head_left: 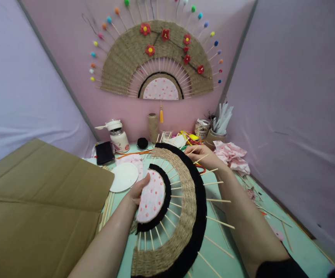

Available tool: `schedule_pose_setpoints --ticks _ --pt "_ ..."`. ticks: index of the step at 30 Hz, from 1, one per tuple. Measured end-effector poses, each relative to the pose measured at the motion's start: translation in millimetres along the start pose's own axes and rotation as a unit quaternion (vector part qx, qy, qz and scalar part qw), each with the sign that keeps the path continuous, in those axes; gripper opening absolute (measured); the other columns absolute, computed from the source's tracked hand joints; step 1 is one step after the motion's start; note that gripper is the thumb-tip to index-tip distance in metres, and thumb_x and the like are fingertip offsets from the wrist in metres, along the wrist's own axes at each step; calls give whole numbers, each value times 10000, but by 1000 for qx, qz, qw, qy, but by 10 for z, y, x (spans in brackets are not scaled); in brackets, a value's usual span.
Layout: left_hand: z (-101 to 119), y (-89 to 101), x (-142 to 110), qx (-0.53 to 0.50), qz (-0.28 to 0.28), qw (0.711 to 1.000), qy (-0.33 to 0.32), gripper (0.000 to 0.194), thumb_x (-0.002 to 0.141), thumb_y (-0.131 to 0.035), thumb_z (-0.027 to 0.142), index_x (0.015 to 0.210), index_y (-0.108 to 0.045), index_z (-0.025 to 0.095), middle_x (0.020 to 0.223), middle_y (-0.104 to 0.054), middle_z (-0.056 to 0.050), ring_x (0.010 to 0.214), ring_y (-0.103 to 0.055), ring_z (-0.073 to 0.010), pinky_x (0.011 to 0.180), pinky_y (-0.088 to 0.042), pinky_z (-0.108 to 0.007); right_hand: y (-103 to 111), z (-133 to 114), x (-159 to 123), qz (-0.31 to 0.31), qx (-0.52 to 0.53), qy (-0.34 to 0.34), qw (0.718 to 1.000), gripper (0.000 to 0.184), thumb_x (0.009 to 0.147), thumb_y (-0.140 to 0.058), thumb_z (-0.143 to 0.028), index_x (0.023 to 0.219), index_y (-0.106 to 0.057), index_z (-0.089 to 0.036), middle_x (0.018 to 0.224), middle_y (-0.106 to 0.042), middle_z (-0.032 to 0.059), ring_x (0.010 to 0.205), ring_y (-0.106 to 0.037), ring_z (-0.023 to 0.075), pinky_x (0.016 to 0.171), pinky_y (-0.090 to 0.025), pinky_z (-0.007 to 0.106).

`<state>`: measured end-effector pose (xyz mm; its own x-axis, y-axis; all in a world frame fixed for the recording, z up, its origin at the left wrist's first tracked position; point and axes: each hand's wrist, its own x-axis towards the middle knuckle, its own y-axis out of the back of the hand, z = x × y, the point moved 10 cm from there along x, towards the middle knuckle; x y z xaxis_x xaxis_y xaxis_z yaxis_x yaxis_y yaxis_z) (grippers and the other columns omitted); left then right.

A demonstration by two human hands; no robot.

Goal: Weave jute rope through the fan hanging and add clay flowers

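Note:
A half-round woven fan (189,193) is held upright on its side over the table, its curved edge toward the right. It has tan and black woven bands, thin wooden sticks and a pink dotted half-disc (152,197) at its centre. My left hand (139,189) grips the straight edge of that half-disc, thumb on the front and the other fingers hidden behind. Behind the upper right of the black outer band is my right hand (200,155), fingers bent together near the stick ends. Whether it pinches a stick or strand is hidden.
A finished-looking fan with red flowers (165,34) hangs on the pink wall. Cardboard (40,208) covers the left, beside a white disc (124,177) and a black phone-like object (104,153). A jar (119,139), twine spool (153,127) and crumpled pink paper (232,156) stand behind; loose sticks lie right.

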<state>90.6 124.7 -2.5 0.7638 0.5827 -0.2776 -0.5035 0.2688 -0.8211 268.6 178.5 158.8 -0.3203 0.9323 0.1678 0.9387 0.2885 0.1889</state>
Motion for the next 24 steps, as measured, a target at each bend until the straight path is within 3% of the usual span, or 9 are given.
schedule_pose_setpoints --ticks 10,19,24 --pt "82 -62 20 -21 79 996 -25 308 864 -483 252 837 -703 38 740 -734 -140 684 -707 -224 713 -519 -294 73 -18 7 20 -118 14 993 228 702 -637 -387 672 -625 -161 661 -572 0 600 -493 119 583 -387 271" --pt "-112 -61 -25 10 67 997 39 325 848 -499 287 862 -704 34 742 -732 -149 674 -703 -240 727 -506 -314 243 -184 -93 34 -132 43 990 203 755 -609 -371 761 -649 -172 753 -630 24 693 -544 149 649 -408 285" --pt "-153 -73 -21 8 70 996 58 340 843 -502 301 900 -702 34 700 -729 -137 637 -699 -238 690 -510 -308 444 -358 -166 108 -208 97 967 161 789 -579 -324 777 -641 -175 741 -623 17 681 -529 141 640 -398 274"
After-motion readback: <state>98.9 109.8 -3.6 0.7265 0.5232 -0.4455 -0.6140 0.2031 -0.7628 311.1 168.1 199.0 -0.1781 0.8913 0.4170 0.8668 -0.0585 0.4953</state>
